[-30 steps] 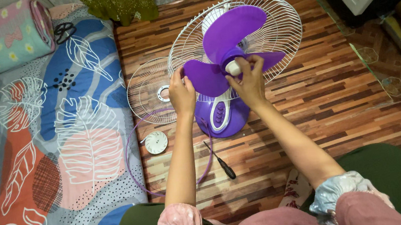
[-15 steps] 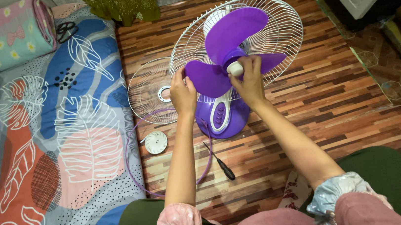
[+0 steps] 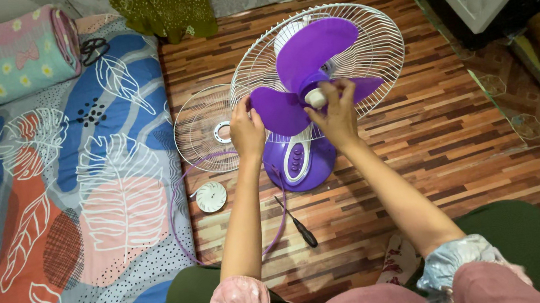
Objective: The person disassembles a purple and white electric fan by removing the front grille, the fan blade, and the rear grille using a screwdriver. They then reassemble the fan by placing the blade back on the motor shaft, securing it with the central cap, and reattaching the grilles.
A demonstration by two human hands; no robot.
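A purple table fan lies on the wooden floor, its purple blade (image 3: 316, 50) sitting in the white rear wire guard (image 3: 374, 33). My left hand (image 3: 247, 131) grips the edge of the lower left blade. My right hand (image 3: 334, 114) pinches the white cap (image 3: 315, 98) at the blade hub. Just below both hands is the purple base (image 3: 298, 162) with its button panel.
The loose front wire guard (image 3: 204, 128) lies left of the fan, with a round white disc (image 3: 211, 197) and a screwdriver (image 3: 299, 223) nearby. A purple cord (image 3: 178, 201) loops on the floor. A patterned mattress (image 3: 54, 194) and rolled blanket (image 3: 16, 54) lie left; furniture stands at top right.
The blade has turned slightly between frames. Both hands stay on the fan, the right one still at the hub cap.
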